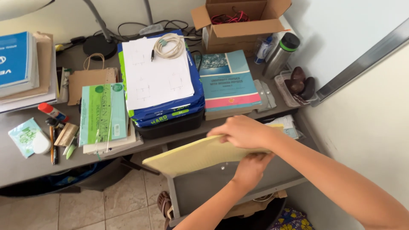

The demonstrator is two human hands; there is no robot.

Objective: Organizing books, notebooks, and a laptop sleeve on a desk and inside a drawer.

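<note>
Both of my hands hold a pale yellow pad, which lies flat and slightly tilted above an open grey drawer. My right hand grips the pad's right end from above, fingers curled over its edge. My left hand comes up from below and holds the same end from underneath. The pad's left end sticks out past the drawer, over the tiled floor.
The grey desk carries blue paper reams topped with white sheets and a coiled cable, a teal textbook, a cardboard box, a steel bottle, a green notebook, stacked books and pens.
</note>
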